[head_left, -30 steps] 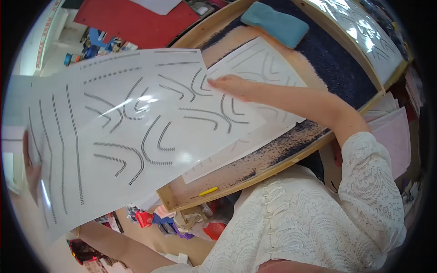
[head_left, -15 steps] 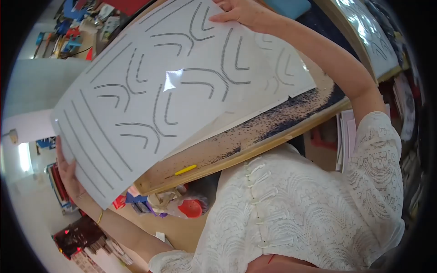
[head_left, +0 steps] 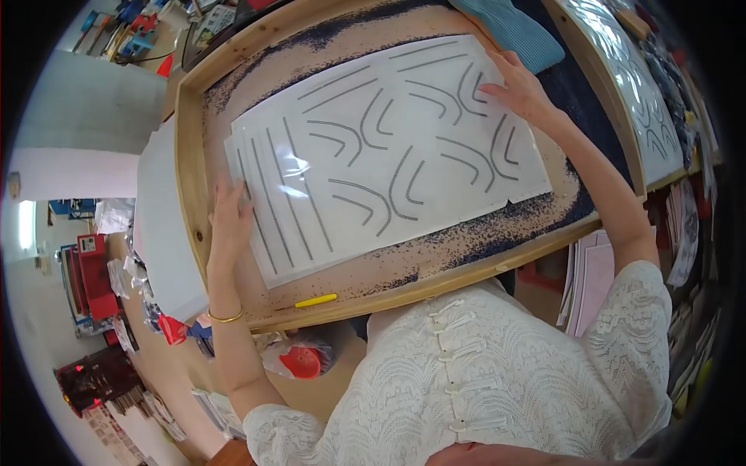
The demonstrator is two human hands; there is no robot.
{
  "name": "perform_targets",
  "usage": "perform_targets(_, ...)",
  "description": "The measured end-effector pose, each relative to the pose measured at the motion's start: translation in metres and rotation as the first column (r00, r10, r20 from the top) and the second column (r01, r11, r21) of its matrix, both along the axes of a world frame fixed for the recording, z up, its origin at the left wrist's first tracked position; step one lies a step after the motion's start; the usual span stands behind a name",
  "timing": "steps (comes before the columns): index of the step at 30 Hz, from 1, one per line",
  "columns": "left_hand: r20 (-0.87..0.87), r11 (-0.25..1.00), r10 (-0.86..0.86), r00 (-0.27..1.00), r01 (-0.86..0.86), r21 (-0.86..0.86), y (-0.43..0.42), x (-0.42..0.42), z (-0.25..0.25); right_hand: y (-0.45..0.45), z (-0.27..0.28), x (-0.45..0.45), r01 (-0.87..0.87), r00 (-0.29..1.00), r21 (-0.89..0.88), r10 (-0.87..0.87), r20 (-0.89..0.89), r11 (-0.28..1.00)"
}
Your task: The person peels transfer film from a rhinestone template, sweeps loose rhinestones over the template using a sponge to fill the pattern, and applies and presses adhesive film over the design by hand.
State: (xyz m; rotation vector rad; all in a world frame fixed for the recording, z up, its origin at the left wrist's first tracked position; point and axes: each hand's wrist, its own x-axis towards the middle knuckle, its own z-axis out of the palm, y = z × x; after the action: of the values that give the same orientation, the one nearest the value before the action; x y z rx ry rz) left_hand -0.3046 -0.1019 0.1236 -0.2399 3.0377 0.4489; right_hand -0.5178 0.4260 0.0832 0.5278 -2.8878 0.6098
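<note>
A glossy clear sheet (head_left: 404,155) printed with rows of dark curved and straight dashed-looking lines lies over a white sheet inside a wooden-framed tray (head_left: 190,171). My left hand (head_left: 231,221) is at the sheet's left edge, fingers stretched out and slightly apart. On the opposite side, my right hand (head_left: 524,89) rests at the upper right corner, thumb and fingers spread over the edge. Whether either hand still pinches the film is hard to see, but both look open. A yellow capped cutter or pen (head_left: 315,300) lies near the tray's front edge.
Dark granules are scattered over the tray's bed, thickest at front right. A blue cloth cushion (head_left: 517,35) sits at the back right. Another patterned sheet (head_left: 633,85) lies beyond the right rail. Below the front rail is a red round item (head_left: 301,362) in clear plastic.
The printed sheet, held up and tilted before, has come down flat into the tray. Both hands moved rightward and lower with it, and their fingers have spread.
</note>
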Motion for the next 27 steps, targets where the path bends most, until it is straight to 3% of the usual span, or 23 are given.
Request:
perform_targets(2, -0.064, 0.974, -0.058, 0.996, 0.043, -0.221, 0.004, -0.008, -0.008, -0.030, 0.005, -0.001, -0.102, 0.990, 0.055, 0.107, -0.092, 0.993)
perform_targets(3, -0.119, 0.978, -0.119, 0.986, 0.096, -0.184, 0.011, -0.017, -0.009, -0.050, 0.008, -0.001, -0.147, 0.977, 0.085, 0.158, -0.140, 0.985)
perform_targets(5, -0.224, 0.969, -0.238, 0.945, 0.215, -0.120, 0.028, -0.030, -0.014, -0.113, 0.000, 0.007, -0.386, 0.913, -0.047, 0.374, -0.165, 0.921)
perform_targets(7, -0.205, 0.951, -0.283, 0.937, 0.247, -0.185, 0.032, -0.037, -0.024, -0.169, 0.002, 0.028, -0.590, 0.780, 0.050, 0.585, -0.221, 0.806)
perform_targets(9, -0.178, 0.944, -0.294, 0.939, 0.256, -0.210, 0.036, -0.037, -0.031, -0.214, 0.000, 0.046, -0.685, 0.703, 0.028, 0.671, -0.237, 0.728)
perform_targets(12, -0.146, 0.945, -0.283, 0.948, 0.249, -0.212, 0.039, -0.034, -0.034, -0.234, -0.017, 0.051, -0.760, 0.645, 0.022, 0.758, -0.094, 0.650)
perform_targets(15, -0.139, 0.943, -0.281, 0.950, 0.247, -0.223, 0.037, -0.034, -0.036, -0.203, -0.030, 0.036, -0.685, 0.684, 0.127, 0.693, -0.227, 0.717)
perform_targets(17, -0.132, 0.945, -0.279, 0.951, 0.248, -0.212, 0.034, -0.034, -0.037, -0.157, -0.018, 0.018, -0.594, 0.789, 0.171, 0.611, -0.067, 0.786)
perform_targets(19, -0.204, 0.939, -0.307, 0.930, 0.261, -0.224, 0.032, -0.035, -0.036, -0.106, -0.019, 0.002, -0.411, 0.901, 0.160, 0.426, -0.074, 0.897)
perform_targets(21, -0.279, 0.927, -0.360, 0.890, 0.309, -0.212, 0.030, -0.041, -0.029, -0.054, -0.045, -0.019, -0.171, 0.954, 0.216, 0.216, -0.207, 0.961)
perform_targets(24, -0.014, 0.984, -0.173, 0.985, 0.173, -0.040, 0.038, -0.082, 0.007, -0.002, -0.039, -0.038, -0.084, 0.996, -0.074, 0.081, -0.041, 0.994)
perform_targets(27, -0.486, 0.945, -0.309, 0.818, 0.322, -0.058, 0.044, -0.128, -0.019, 0.003, -0.020, -0.042, 0.118, 0.990, -0.376, -0.078, 0.120, 0.919)
